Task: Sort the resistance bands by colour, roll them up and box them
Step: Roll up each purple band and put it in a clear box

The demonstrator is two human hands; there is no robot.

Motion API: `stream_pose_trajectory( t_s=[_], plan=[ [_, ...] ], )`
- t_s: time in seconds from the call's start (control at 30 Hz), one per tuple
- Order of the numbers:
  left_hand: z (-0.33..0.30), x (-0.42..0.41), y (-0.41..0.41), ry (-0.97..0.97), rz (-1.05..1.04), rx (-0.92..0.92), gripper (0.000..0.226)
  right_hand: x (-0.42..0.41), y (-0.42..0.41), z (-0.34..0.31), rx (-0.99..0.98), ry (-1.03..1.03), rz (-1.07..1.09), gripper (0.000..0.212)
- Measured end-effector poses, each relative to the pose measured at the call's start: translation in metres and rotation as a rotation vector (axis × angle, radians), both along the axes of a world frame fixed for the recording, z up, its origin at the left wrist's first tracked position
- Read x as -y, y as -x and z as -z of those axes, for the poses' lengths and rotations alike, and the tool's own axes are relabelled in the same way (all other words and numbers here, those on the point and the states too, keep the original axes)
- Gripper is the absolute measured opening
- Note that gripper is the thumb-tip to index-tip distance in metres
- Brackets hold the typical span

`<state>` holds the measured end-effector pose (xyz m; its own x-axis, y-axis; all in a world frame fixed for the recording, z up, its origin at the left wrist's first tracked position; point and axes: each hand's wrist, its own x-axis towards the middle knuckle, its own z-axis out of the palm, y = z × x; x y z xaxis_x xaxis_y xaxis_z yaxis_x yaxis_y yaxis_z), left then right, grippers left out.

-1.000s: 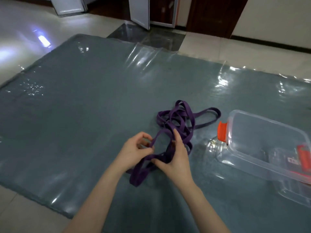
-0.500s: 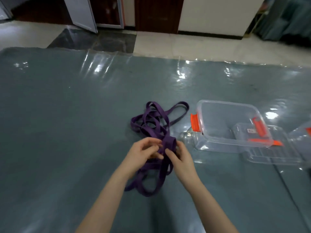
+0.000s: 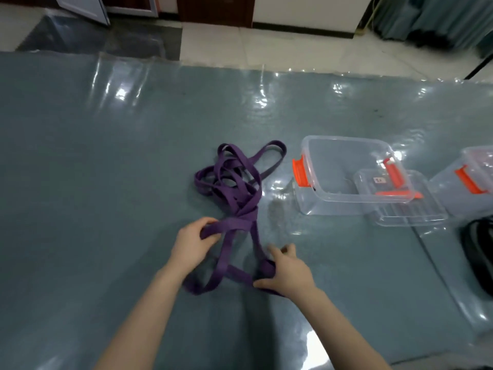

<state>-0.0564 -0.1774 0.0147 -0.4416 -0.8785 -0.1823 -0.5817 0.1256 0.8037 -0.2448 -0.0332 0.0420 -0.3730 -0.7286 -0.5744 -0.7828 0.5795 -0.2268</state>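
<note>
Both hands grip purple bands (image 3: 234,188): left hand (image 3: 193,243) w/ a strand, right hand (image 3: 289,271) w/ a loop. Risk: pulling apart tightens tangle mid-mat (image 3: 93,169), dragging pile.

the purple resistance bands (image 3: 234,188) lay in a loose tangle on the grey-blue mat, flat straps looping over one another, one long loop reaching toward the clear box (image 3: 346,174). the near strands ran up off the mat, pulled taut. the box sat open and upright just right of the tangle, with orange latches and nothing purple inside.
</note>
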Motion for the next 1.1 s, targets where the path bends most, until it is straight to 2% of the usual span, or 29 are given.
stream_pose_trajectory(
  t_s=[0.07,0.1,0.17,0.23,0.27,0.33,0.43,0.57,0.67,0.73,0.8,0.83,0.87,0.93,1.0,1.03,1.1],
  plan=[
    [-0.018,0.014,-0.012,-0.038,-0.085,-0.094,0.024,0.006,0.003,0.0,0.036,-0.01,-0.012,0.103],
    [-0.024,0.019,-0.018,-0.058,-0.117,-0.121,0.024,0.011,0.006,-0.004,0.083,-0.011,-0.019,0.103],
    [-0.03,0.027,-0.03,-0.052,-0.167,-0.137,0.024,0.026,0.008,-0.018,0.12,-0.016,-0.11,0.082],
    [-0.032,0.033,-0.041,-0.012,-0.225,-0.127,0.022,0.042,0.009,-0.032,0.003,0.039,-0.237,0.049],
    [-0.032,0.036,-0.047,-0.007,-0.258,-0.129,0.021,0.049,0.01,-0.038,-0.082,0.098,-0.281,0.039],
    [-0.035,0.043,-0.061,-0.055,-0.346,-0.177,0.023,0.059,0.019,-0.043,-0.23,0.203,-0.313,0.033],
    [-0.043,0.057,-0.096,-0.149,-0.632,-0.343,0.034,0.058,0.045,-0.047,-0.359,0.261,-0.255,0.026],
    [-0.051,0.071,-0.157,-0.229,-1.078,-0.497,0.036,0.036,0.072,-0.037,-0.362,0.204,-0.127,0.021],
    [-0.04,0.065,-0.165,-0.201,-1.195,-0.504,0.038,0.035,0.061,-0.025,-0.333,0.198,-0.09,0.021],
    [-0.03,0.053,-0.149,-0.128,-1.106,-0.387,0.032,0.038,0.051,-0.017,-0.316,0.173,-0.096,0.019],
    [-0.02,0.038,-0.128,-0.077,-0.839,-0.144,0.024,0.039,0.045,-0.011,-0.283,0.113,-0.107,0.021],
    [-0.015,0.03,-0.119,-0.074,-0.667,0.038,0.033,0.039,0.043,-0.008,-0.253,0.08,-0.11,0.026],
    [-0.011,0.023,-0.109,-0.064,-0.505,0.219,0.048,0.039,0.041,-0.006,-0.219,0.052,-0.11,0.035],
    [-0.009,0.013,-0.088,0.041,-0.327,0.469,0.064,0.04,0.039,-0.001,-0.151,-0.001,-0.137,0.075],
    [-0.01,0.01,-0.065,0.205,-0.261,0.43,0.06,0.043,0.035,0.0,-0.065,0.015,-0.153,0.109],
    [-0.01,0.012,-0.053,0.243,-0.24,0.357,0.054,0.047,0.032,0.0,-0.026,0.056,-0.137,0.113],
    [-0.01,0.02,-0.029,0.221,-0.191,0.237,0.047,0.057,0.027,0.001,-0.015,0.171,-0.118,0.104]
  ],
)
